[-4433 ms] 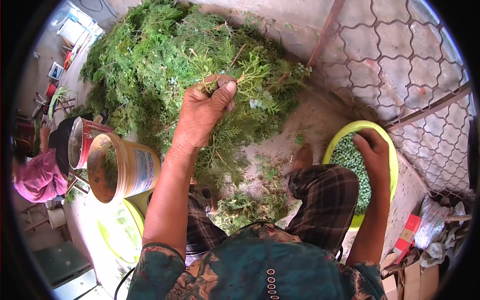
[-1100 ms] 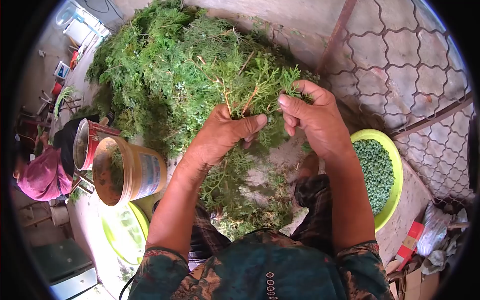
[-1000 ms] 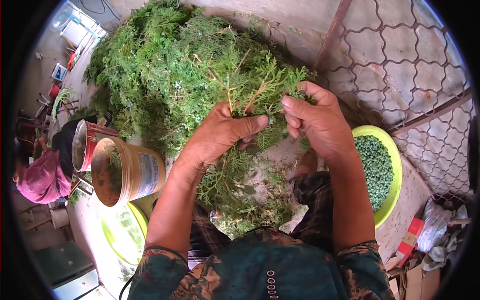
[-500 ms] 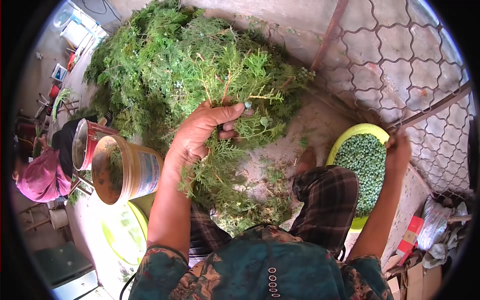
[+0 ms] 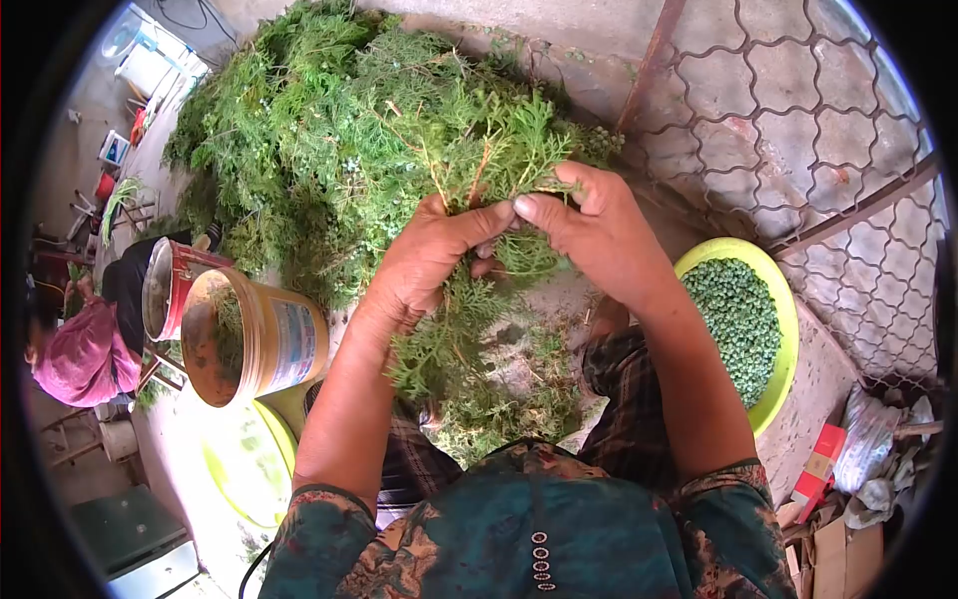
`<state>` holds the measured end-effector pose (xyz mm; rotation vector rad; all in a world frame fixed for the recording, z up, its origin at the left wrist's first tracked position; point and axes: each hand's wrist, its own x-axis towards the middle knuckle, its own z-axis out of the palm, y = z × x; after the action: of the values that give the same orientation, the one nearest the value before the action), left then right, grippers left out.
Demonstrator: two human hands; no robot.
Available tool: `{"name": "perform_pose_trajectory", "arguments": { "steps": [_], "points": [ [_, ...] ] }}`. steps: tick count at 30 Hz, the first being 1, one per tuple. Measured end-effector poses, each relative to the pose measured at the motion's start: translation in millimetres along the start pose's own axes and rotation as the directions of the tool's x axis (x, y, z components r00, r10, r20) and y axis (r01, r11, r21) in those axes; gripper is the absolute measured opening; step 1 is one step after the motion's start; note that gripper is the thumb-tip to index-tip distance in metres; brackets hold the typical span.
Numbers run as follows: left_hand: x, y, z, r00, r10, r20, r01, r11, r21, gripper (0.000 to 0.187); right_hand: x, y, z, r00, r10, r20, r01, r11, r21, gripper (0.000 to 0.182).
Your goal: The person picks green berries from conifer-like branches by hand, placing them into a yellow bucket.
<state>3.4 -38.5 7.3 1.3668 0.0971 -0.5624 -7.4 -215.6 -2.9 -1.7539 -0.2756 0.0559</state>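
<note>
My left hand [image 5: 431,262] is closed around a bunch of green conifer sprigs [image 5: 469,329] by their stems, held above my lap. My right hand [image 5: 589,232] meets it from the right, its fingers pinching into the top of the same bunch. Behind both hands lies a big heap of cut conifer branches [image 5: 329,120]. To my right sits a lime-green basin [image 5: 788,329] filled with small green berries [image 5: 743,319].
A tan plastic bucket [image 5: 254,339] and a red metal tin [image 5: 165,285] lie on their sides at my left, by a lime-green lid [image 5: 239,464]. A person in pink [image 5: 75,354] sits far left. A metal grille [image 5: 818,130] and cardboard scraps [image 5: 838,499] stand right.
Half a second ago my right hand was over the basin of berries; it has come back left to the bunch. My left hand kept its hold and shifted slightly.
</note>
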Motion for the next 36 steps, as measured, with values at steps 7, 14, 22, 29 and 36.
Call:
{"name": "perform_pose_trajectory", "arguments": {
  "steps": [7,14,22,29,36],
  "points": [
    [-1.6,-0.8,-4.8,1.0,0.001,0.0,-0.001,0.991,0.136,0.032,-5.8,5.6,5.5,0.985,0.168,0.044,-0.173,0.965,0.199,0.015],
    [-4.1,3.0,-7.6,0.997,-0.069,-0.015,0.07,0.989,0.127,0.039,-4.9,10.9,0.0,0.998,0.057,-0.011,-0.054,0.977,0.208,0.012],
    [1.1,6.2,-20.0,0.999,-0.011,-0.038,0.011,1.0,-0.007,0.039,-1.9,12.1,-5.0,0.961,0.273,-0.05,-0.189,0.774,0.605,0.014],
    [11.5,4.8,-18.8,0.999,0.024,-0.041,-0.021,0.996,0.084,0.026,-5.5,11.8,-2.4,0.982,0.189,0.018,-0.174,0.861,0.477,0.022],
    [6.6,17.0,-3.8,0.987,-0.07,-0.145,0.131,0.875,0.467,0.029,-3.0,23.2,9.0,0.995,-0.097,0.029,0.099,0.992,-0.074,0.023]
  ]
}}
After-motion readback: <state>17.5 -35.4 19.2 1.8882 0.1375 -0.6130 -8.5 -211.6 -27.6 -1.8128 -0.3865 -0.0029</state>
